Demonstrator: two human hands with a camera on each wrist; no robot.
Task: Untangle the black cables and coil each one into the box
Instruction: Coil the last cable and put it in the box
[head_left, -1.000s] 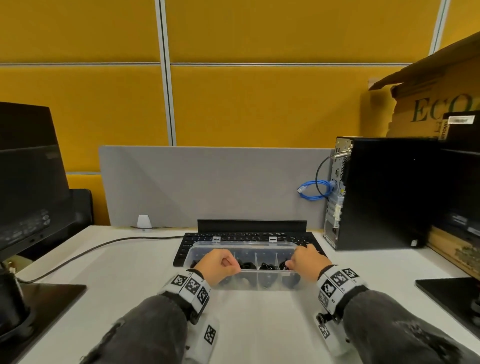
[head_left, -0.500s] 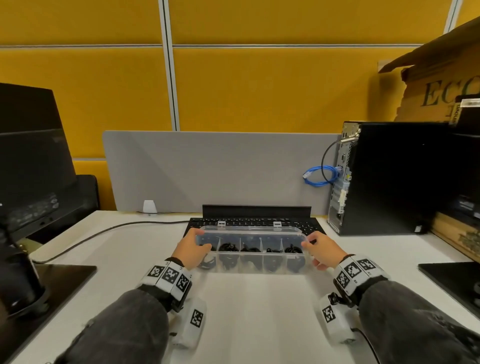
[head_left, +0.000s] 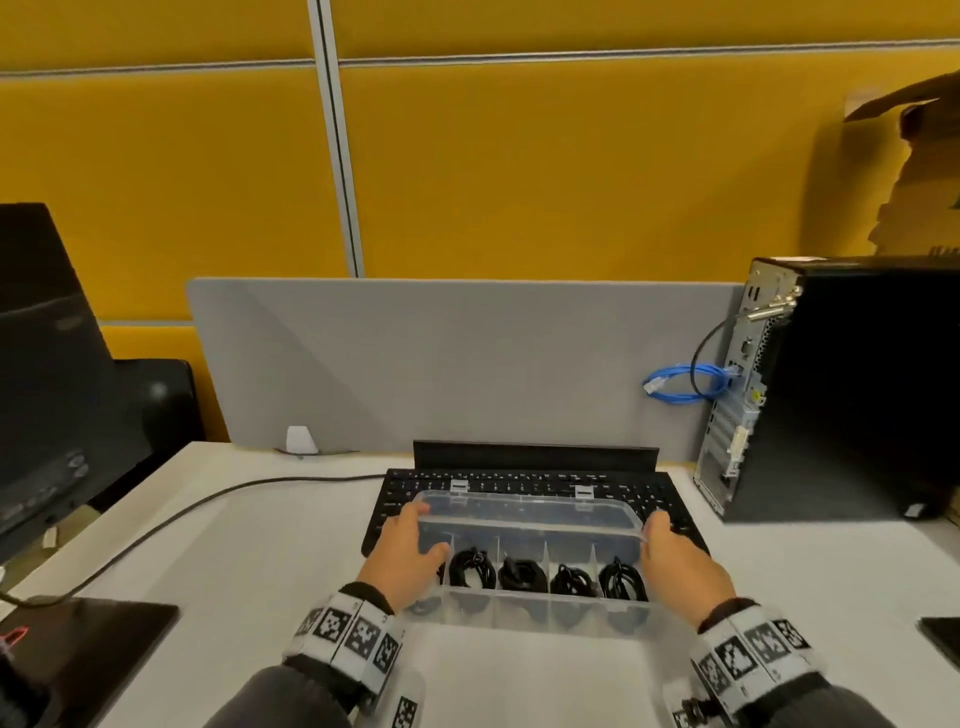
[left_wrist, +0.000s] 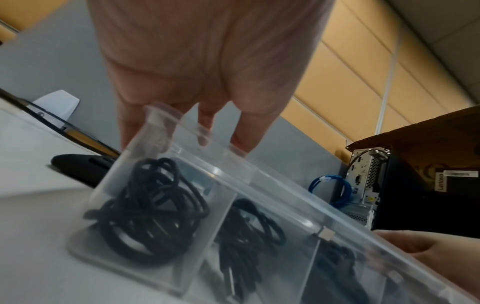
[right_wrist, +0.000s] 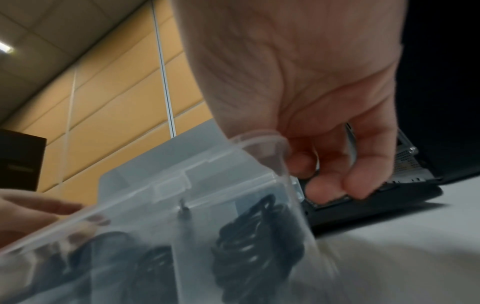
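The clear box (head_left: 524, 613) sits at the desk's (head_left: 260, 571) front-middle, against the keyboard (head_left: 530, 486). Coiled black cables (head_left: 519, 571) occupy separate compartments. The left hand (head_left: 408, 556) and right hand (head_left: 675, 564) each grip one end of the half-raised lid (head_left: 524, 512).

A clear plastic box (head_left: 524, 613) with its lid (head_left: 530, 512) half raised holds coiled black cables (head_left: 470, 566), one per compartment.

light: even, bright overhead | head view: soft, edges bowed | wrist views: motion-blurred, probably from movement
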